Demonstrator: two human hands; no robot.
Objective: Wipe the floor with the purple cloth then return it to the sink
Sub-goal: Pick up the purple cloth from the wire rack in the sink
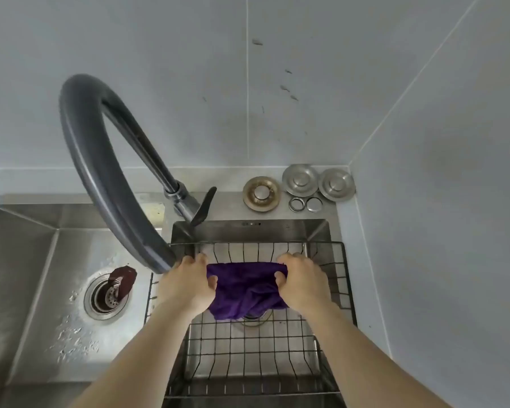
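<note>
Left hand (186,282) and right hand (299,279), each clamped on an upper corner of one purple cloth (246,290), hung over black wire basket (340,278) in right steel sink basin (248,228). Curved grey faucet (106,184) touching left knuckles. Three round steel drain covers (300,179) behind.
</note>
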